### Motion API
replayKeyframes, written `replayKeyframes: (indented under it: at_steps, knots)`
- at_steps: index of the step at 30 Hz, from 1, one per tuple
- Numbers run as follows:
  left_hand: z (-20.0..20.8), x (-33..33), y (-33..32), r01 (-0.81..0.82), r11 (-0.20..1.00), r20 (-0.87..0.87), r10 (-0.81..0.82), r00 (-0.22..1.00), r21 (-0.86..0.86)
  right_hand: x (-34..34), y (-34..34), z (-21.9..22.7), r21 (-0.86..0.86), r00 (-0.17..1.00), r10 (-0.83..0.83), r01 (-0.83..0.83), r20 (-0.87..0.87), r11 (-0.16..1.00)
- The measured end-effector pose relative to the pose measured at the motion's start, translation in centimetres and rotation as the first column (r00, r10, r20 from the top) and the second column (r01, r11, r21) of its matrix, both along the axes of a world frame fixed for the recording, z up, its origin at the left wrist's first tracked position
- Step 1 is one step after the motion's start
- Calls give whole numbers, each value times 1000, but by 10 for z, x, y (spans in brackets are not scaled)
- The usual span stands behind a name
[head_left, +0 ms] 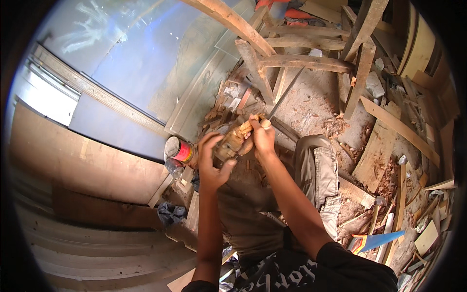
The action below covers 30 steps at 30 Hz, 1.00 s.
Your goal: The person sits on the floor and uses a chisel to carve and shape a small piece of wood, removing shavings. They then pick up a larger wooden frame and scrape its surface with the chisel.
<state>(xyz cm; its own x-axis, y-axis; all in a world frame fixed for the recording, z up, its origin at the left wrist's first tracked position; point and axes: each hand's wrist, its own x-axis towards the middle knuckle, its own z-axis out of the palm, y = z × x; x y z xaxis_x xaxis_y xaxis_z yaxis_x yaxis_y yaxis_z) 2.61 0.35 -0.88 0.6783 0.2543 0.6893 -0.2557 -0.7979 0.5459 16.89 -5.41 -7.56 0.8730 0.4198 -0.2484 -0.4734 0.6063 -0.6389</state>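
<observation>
My left hand (212, 163) cups the carved wood piece (232, 141) from below, fingers curled, steadying it over my knee. My right hand (262, 136) grips its far end, closed tight. A red-banded can (178, 150) stands just left.

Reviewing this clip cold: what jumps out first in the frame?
At centre, the left hand and right hand close around a small carved wooden piece. Above and to the right, rough wooden laths lie criss-crossed over a floor littered with wood chips. Just left of the hands stands a red-and-yellow tin can.
</observation>
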Motion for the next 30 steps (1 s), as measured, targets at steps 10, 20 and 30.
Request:
replayKeyframes:
  at_steps: [10,20,30]
  knots:
    - [-38,6,-25,332,943,-331,-316,889,-10,10,-52,-37,-290,941,334,-307,47,906]
    - [-152,-11,-84,367,923,-277,-324,905,119,4,-89,-78,-853,753,585,-60,302,518]
    - [-177,-20,-98,323,940,-157,-305,939,106,-16,-119,-120,-96,893,365,-400,-263,911]
